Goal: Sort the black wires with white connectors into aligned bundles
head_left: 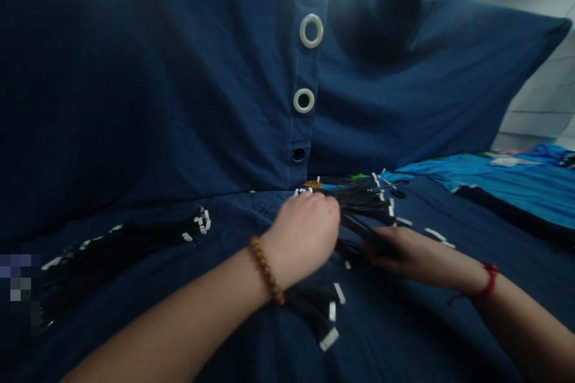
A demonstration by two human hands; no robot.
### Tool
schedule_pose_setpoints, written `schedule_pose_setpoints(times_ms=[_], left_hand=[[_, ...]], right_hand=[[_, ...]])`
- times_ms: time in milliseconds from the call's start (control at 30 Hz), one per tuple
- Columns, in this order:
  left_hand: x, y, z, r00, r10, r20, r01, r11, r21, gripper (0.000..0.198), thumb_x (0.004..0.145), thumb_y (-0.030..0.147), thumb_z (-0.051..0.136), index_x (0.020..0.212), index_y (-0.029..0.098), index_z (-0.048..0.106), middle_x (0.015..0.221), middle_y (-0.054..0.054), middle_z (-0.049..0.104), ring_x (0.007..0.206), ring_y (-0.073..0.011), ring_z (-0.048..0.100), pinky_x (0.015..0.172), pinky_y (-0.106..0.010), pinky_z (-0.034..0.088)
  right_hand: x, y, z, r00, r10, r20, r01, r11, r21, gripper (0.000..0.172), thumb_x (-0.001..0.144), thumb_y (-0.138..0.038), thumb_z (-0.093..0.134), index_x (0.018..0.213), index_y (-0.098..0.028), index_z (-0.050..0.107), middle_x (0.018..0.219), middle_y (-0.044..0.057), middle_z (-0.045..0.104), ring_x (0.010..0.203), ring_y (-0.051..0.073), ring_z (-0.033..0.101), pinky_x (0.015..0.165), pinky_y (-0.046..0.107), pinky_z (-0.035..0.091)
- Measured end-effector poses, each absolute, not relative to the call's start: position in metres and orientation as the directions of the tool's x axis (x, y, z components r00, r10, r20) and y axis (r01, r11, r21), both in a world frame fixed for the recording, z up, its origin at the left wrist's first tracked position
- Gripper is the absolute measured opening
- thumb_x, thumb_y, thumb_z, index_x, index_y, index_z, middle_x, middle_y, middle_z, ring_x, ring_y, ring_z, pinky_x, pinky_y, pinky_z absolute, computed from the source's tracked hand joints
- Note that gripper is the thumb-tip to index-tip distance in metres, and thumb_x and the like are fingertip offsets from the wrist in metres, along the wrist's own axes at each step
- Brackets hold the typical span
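My left hand (pixel 305 233) is closed around a bunch of thin black cables (pixel 363 203), with white connector ends showing just past its knuckles. My right hand (pixel 395 248) pinches the same black bunch from the right. A second bunch of black cables (pixel 121 251) with white ends lies to the left, apart from both hands. Below my left wrist, a third bunch (pixel 309 311) with white tips lies on the navy cloth (pixel 157 102). A wooden bead bracelet (pixel 266 269) circles my left wrist, and a red string (pixel 487 281) circles my right.
The navy cloth rises in a large fold ahead, with a strip of metal-ringed eyelets (pixel 311 30) down it. Bright blue fabric (pixel 507 185) lies at the right. A small orange-and-black item (pixel 312 184) sits behind the cables.
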State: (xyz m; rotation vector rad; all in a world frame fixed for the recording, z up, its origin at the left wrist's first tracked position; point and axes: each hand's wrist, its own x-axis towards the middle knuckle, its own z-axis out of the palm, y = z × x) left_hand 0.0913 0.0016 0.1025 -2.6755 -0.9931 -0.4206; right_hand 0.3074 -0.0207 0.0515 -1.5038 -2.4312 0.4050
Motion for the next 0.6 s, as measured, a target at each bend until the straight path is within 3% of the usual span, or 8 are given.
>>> schedule_pose_setpoints(times_ms=[133, 333, 600], left_hand=[[0.032, 0.003, 0.126, 0.605, 0.668, 0.434, 0.773, -0.623, -0.118, 0.027, 0.087, 0.018, 0.033, 0.091, 0.012, 0.059, 0.088, -0.009, 0.062, 0.085, -0.0219, 0.057, 0.080, -0.038, 0.044], [-0.052, -0.021, 0.112, 0.483, 0.813, 0.324, 0.853, -0.521, 0.036, 0.026, 0.086, 0.030, 0.039, 0.093, 0.019, 0.061, 0.092, -0.003, 0.066, 0.082, -0.0193, 0.061, 0.077, -0.033, 0.046], [-0.098, -0.029, 0.075, 0.413, 0.895, 0.170, 0.903, -0.427, 0.052, 0.026, 0.084, 0.026, 0.039, 0.084, 0.020, 0.065, 0.089, -0.004, 0.069, 0.083, -0.0219, 0.064, 0.075, -0.035, 0.049]], right_hand=[[0.299, -0.028, 0.061, -0.464, 0.883, 0.077, 0.777, 0.447, -0.444, 0.019, 0.084, -0.031, 0.045, 0.087, -0.019, 0.058, 0.078, 0.001, 0.062, 0.069, 0.017, 0.058, 0.062, 0.027, 0.045], [0.268, -0.047, 0.052, -0.481, 0.863, 0.154, 0.703, 0.485, -0.521, 0.020, 0.078, -0.033, 0.054, 0.094, -0.021, 0.058, 0.095, 0.003, 0.062, 0.088, 0.021, 0.058, 0.072, 0.028, 0.047], [0.219, -0.054, 0.033, -0.514, 0.845, 0.149, 0.687, 0.509, -0.519, 0.025, 0.078, -0.019, 0.055, 0.102, -0.023, 0.053, 0.099, 0.001, 0.059, 0.091, 0.016, 0.056, 0.080, 0.025, 0.045]])
